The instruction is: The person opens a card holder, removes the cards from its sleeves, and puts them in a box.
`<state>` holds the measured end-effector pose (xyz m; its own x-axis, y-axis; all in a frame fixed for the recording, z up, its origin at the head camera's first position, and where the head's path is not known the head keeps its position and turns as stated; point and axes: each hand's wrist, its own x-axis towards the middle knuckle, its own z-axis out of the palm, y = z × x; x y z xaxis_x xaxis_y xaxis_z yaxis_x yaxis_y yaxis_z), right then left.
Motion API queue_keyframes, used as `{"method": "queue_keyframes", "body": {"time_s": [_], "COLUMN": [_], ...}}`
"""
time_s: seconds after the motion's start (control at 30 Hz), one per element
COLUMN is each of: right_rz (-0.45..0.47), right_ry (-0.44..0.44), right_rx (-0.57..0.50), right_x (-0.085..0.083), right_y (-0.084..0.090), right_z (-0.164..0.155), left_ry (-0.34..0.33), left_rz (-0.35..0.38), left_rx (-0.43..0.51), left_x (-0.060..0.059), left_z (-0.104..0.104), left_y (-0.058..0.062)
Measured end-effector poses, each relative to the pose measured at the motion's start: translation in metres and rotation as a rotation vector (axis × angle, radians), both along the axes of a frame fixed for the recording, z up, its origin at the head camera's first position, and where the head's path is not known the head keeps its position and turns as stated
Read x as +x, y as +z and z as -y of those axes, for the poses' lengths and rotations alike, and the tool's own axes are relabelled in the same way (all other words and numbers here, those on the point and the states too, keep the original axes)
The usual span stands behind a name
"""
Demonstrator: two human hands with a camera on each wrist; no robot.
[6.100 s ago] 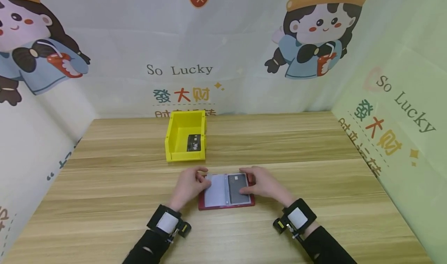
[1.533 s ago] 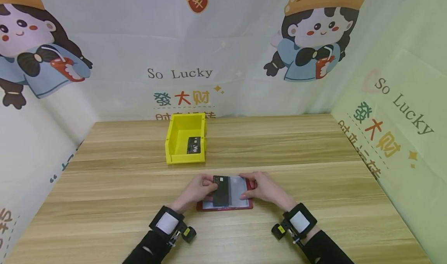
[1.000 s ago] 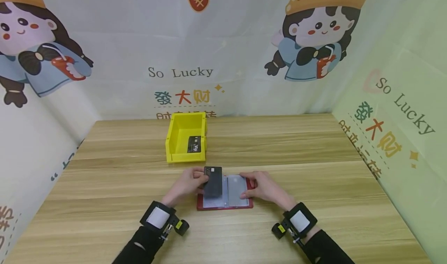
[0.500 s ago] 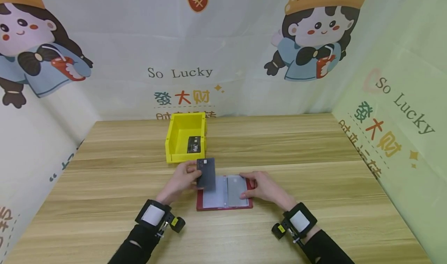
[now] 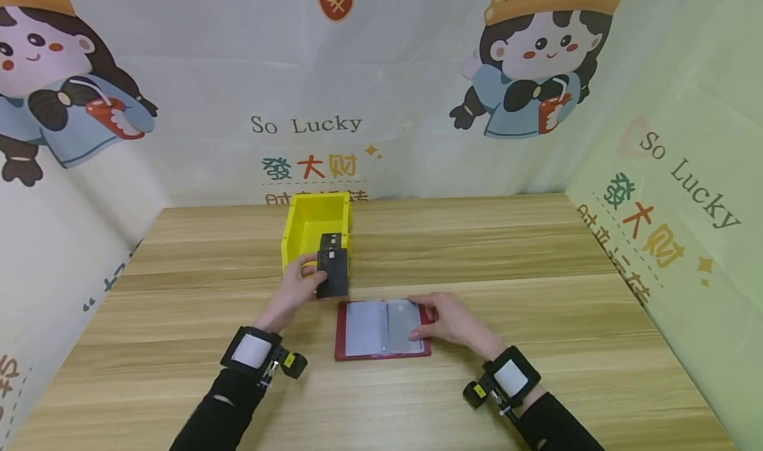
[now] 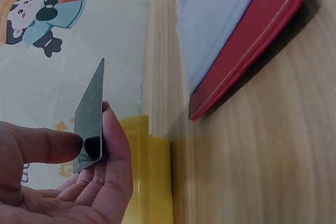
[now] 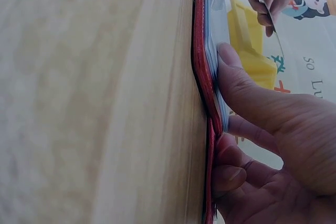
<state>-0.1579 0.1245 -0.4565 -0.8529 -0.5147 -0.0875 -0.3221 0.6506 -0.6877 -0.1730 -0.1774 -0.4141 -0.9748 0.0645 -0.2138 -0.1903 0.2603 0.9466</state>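
My left hand (image 5: 296,284) pinches a dark VIP card (image 5: 334,275) between thumb and fingers, over the front edge of the yellow bin (image 5: 322,204). Another black VIP card (image 5: 330,240) lies inside that bin, partly covered by the held one in the head view. In the left wrist view the held card (image 6: 90,116) shows nearly edge-on. A red card holder (image 5: 341,332) lies spread on the table with clear sleeves (image 5: 365,332) showing. Its right edge is gripped by my right hand (image 5: 453,320), the thumb (image 7: 247,87) on the sleeves and fingers at the edge.
The wooden table (image 5: 477,239) reaches back to a printed cloth backdrop (image 5: 405,73), with more cloth at both sides. The bin stands behind the card holder, slightly to its left. Each wrist wears a black strap with a small camera (image 5: 294,365).
The dark card was in the holder's right sleeve; my left hand has drawn it out and carried it up and left to the bin. My right hand stays on the holder.
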Motion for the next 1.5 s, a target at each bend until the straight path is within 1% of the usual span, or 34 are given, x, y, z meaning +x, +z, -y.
{"method": "queue_keyframes", "body": {"time_s": [0.23,0.5,0.67,0.8,0.93,1.03,1.2,1.3,1.37,1.5], "right_rz": [0.005,0.011,0.016,0.007,0.004,0.013,0.023,0.022,0.026,0.023], "right_ry": [0.0,-0.004,-0.001,0.0,-0.001,0.0,0.0,-0.003,-0.006,-0.007], "right_rx": [-0.004,-0.009,-0.018,-0.012,-0.007,-0.015,-0.025,-0.023,-0.021,-0.018], "right_x": [0.0,0.0,0.0,0.0,0.0,0.0,0.0,0.0,0.0,0.0], "right_y": [0.0,0.0,-0.001,-0.001,-0.001,-0.001,-0.002,-0.002,-0.002,-0.002], "right_z": [0.0,0.001,0.001,0.0,0.0,0.0,0.0,0.0,0.0,0.0], "left_ry": [0.057,0.111,0.144,0.159,0.177,0.204,0.263,0.295,0.308,0.303], "left_rz": [-0.014,-0.029,-0.036,-0.048,-0.071,-0.088,-0.135,-0.179,-0.219,-0.307], "left_rx": [-0.04,-0.132,-0.177,-0.191,-0.218,-0.255,-0.32,-0.354,-0.382,-0.463], "left_x": [-0.014,-0.028,-0.035,-0.04,-0.045,-0.048,-0.052,-0.053,-0.054,-0.055], "left_z": [0.004,0.006,0.003,0.0,-0.002,-0.004,-0.006,-0.007,-0.009,-0.012], "left_y": [0.005,0.007,0.008,0.009,0.008,0.006,0.001,-0.003,-0.005,-0.011]}}
